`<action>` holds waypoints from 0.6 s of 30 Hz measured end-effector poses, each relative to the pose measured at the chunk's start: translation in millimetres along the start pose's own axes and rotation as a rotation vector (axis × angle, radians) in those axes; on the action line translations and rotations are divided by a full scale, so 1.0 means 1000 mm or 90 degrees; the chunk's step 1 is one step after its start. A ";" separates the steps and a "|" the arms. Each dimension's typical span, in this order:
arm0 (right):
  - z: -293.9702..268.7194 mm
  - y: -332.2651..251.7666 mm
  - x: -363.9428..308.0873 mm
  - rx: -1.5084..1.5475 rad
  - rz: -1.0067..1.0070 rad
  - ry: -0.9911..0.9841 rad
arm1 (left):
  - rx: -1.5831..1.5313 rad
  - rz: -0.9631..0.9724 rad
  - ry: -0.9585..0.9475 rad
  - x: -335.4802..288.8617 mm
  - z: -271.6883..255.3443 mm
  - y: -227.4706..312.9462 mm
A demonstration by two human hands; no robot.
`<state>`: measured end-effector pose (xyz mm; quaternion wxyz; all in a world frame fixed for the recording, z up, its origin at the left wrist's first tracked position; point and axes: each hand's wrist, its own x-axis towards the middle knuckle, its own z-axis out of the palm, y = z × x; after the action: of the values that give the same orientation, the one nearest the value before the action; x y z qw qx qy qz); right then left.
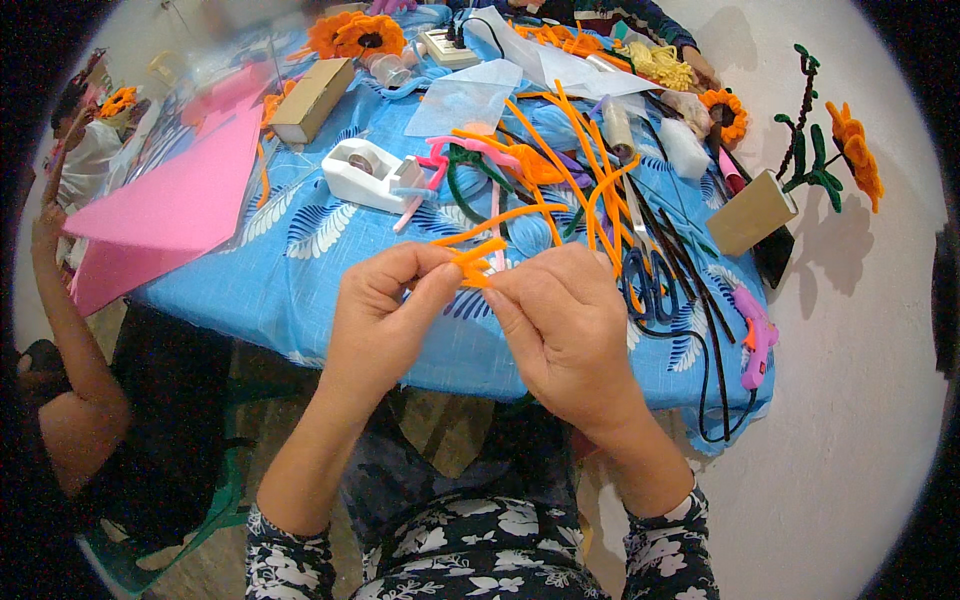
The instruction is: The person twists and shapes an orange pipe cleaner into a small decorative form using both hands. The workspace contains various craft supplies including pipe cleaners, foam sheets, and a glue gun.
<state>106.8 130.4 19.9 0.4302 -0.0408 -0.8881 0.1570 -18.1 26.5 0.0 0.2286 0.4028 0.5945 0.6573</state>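
Observation:
Orange pipe cleaners [478, 262], bent into short folds, sit between my two hands above the table's near edge. My left hand [392, 305] pinches the folds between thumb and forefinger. From the other side, my right hand [565, 330] pinches their lower end, its remaining fingers curled in. A longer orange strand stretches beyond my fingers to the right. Just past the hands lies a loose bundle of orange pipe cleaners [590, 170]. Dark-handled scissors [648, 285] rest right of my right hand.
A white tape dispenser [365, 172], pink sheets [170, 200] and a cardboard box [312, 100] occupy the left. At the right edge lies a purple glue gun [757, 340] with its cord. Orange fuzzy flowers [358, 35] stand at the back. Other people sit left and across.

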 end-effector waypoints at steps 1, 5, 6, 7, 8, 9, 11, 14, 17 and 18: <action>0.000 0.000 0.000 -0.010 -0.006 -0.003 | 0.019 0.018 0.007 0.000 0.000 -0.002; 0.000 -0.003 0.002 -0.067 -0.064 -0.028 | 0.103 0.084 0.022 0.001 0.003 -0.005; -0.002 -0.002 0.003 -0.089 -0.084 -0.045 | 0.126 0.098 0.023 0.001 0.004 -0.005; -0.004 -0.003 0.005 -0.110 -0.104 -0.061 | 0.154 0.110 0.010 0.001 0.003 -0.004; -0.006 -0.003 0.007 -0.122 -0.113 -0.085 | 0.182 0.122 -0.002 0.002 0.001 -0.003; -0.008 -0.003 0.010 -0.135 -0.122 -0.109 | 0.210 0.134 -0.015 0.002 0.000 -0.002; -0.012 -0.002 0.015 -0.148 -0.139 -0.145 | 0.230 0.164 -0.039 0.002 0.001 -0.001; -0.015 0.003 0.022 -0.141 -0.156 -0.170 | 0.266 0.196 -0.102 0.004 -0.001 0.002; -0.013 0.007 0.025 -0.126 -0.164 -0.193 | 0.292 0.204 -0.149 0.003 -0.003 -0.001; -0.014 0.005 0.026 -0.127 -0.160 -0.218 | 0.299 0.203 -0.160 0.003 -0.003 -0.003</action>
<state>101.3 144.4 46.2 0.2834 0.0547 -0.9573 0.0180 -22.8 27.3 -1.6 0.0952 0.6109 0.6265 0.4746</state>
